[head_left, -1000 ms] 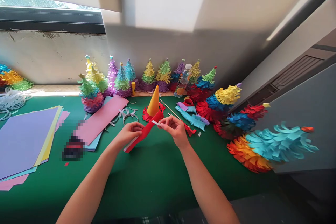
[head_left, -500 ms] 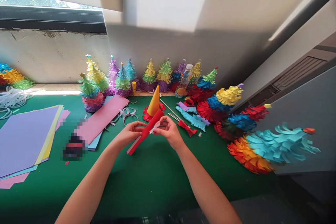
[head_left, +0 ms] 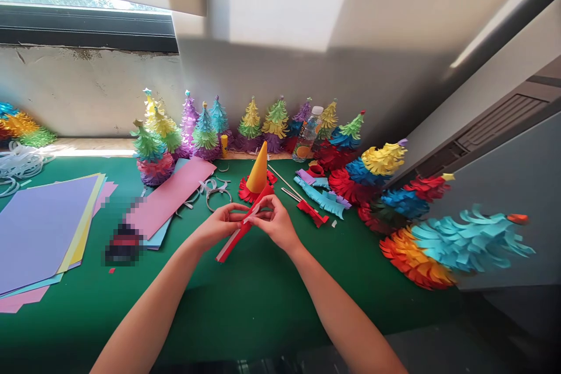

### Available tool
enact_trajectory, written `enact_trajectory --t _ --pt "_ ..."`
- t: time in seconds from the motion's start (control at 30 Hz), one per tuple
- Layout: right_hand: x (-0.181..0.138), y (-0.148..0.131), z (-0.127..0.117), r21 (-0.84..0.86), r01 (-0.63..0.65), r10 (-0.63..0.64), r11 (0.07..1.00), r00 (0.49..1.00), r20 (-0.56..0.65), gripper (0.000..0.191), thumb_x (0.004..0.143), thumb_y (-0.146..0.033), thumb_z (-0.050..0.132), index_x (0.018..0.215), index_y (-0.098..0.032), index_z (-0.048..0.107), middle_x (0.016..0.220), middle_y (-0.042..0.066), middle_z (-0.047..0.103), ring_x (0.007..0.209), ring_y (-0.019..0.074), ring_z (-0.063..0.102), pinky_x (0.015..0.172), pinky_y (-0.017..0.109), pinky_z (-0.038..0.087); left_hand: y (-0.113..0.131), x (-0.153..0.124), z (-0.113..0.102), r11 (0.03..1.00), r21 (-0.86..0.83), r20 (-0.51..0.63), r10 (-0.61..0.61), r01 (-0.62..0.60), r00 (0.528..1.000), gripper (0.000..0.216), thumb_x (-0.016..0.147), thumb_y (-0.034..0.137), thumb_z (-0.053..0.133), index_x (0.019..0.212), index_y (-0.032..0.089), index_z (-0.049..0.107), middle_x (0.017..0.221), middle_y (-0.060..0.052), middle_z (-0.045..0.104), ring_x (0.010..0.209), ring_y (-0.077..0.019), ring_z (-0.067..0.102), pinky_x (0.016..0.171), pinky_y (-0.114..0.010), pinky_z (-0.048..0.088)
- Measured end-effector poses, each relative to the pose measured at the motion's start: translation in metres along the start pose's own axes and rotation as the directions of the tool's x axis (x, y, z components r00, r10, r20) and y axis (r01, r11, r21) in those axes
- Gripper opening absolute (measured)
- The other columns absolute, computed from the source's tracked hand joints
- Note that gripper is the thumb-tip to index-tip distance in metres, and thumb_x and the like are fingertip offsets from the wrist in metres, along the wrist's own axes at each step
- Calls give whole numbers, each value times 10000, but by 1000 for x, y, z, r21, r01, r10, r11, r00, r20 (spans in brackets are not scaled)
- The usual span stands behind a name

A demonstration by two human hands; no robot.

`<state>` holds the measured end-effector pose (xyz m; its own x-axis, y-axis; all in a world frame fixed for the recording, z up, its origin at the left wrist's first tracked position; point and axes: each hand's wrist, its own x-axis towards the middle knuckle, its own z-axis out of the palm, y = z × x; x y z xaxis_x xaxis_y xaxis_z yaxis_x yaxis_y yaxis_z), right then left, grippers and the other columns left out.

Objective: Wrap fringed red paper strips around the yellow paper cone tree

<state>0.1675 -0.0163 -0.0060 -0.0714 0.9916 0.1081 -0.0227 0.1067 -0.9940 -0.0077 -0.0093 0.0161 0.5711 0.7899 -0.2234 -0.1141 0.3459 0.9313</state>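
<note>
My left hand pinches a long red paper strip with a white band along its edge. It slants from lower left up to the right above the green table. My right hand is closed on the strip's upper part, its fingertips at the white band, close against the left hand. Just behind the hands stands an orange paper cone with a red fringe round its base.
Finished paper trees line the back wall, and more lie along the right, among them a teal and orange one. A plastic bottle, a pink sheet, stacked coloured sheets, fringe scraps and white offcuts lie around.
My right hand has moved left and down along the strip until it meets the left hand. The strip has sunk a little toward me. Everything else has stayed put.
</note>
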Motion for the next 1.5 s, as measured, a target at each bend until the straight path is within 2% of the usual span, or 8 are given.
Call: enact_trajectory --t 0.2,0.57,0.77,1.1,1.33,1.5 --pt "-3 -3 2 -139 61 -64 988 998 -12 333 643 -201 696 835 -226 425 775 -26 592 678 155 674 654 288 574 1 -1 2 1000 21 -2 -5 5 1000 493 632 219 713 1080 143 524 878 -87 701 781 -174 635 643 -239 423" --pt "-6 -1 7 -320 203 -218 925 976 -12 268 688 -217 650 834 -234 426 741 -14 582 657 160 652 643 316 583 -2 0 2 999 39 13 15 -16 1000 468 662 254 703 1077 149 515 897 -93 701 784 -168 634 647 -236 421" --pt "-7 0 9 -343 260 -271 903 962 15 232 709 -210 624 834 -238 430 737 -5 574 657 160 632 656 326 582 -4 0 3 997 74 -7 32 -32 999 489 662 276 707 1095 151 517 920 -97 697 804 -180 630 648 -241 420" --pt "-9 2 11 -402 280 -299 872 954 17 199 736 -199 595 855 -235 439 779 11 590 680 165 618 681 332 560 -3 2 6 993 115 -76 13 -4 997 436 612 187 697 1005 138 514 844 -83 703 729 -160 615 610 -238 400" --pt "-9 2 13 -440 274 -311 855 950 -14 185 735 -204 598 844 -231 451 793 17 599 695 168 618 682 328 548 -4 4 5 988 152 -89 22 -8 996 430 628 265 730 988 137 531 853 -80 710 694 -151 619 596 -233 406" --pt "-9 5 13 -451 249 -292 857 956 -26 190 732 -200 605 843 -232 455 787 11 595 701 171 617 650 314 539 -7 5 6 986 162 -96 51 -35 994 432 659 325 726 1003 133 550 904 -92 716 792 -177 641 691 -265 453"
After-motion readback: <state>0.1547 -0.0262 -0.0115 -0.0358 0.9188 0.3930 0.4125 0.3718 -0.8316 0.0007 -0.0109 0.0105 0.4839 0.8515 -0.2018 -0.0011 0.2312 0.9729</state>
